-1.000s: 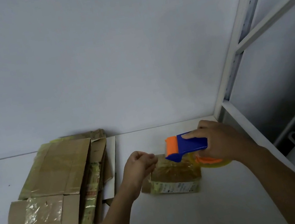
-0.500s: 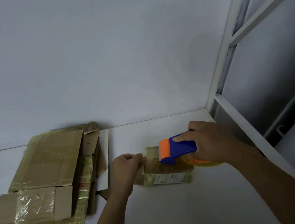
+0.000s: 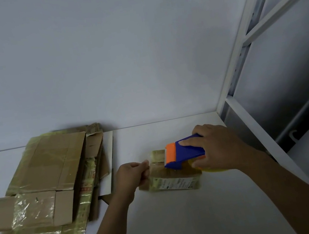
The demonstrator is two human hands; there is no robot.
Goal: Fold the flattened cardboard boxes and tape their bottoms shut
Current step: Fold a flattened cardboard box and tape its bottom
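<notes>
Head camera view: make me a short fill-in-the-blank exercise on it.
The right hand holds a blue plastic tape dispenser with an ___ front.
The small taped cardboard box lies on a ___ table.
The left hand is ___ that box and the stack of flattened brown cardboard boxes.
Answers: orange, white, between.

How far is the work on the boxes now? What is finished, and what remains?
Done: no finished box shows. In hand: the right hand holds the tape dispenser over the small box; the left hand pinches what seems the tape end. Left: sealing this box, then the stack of flattened boxes beside it.
</notes>
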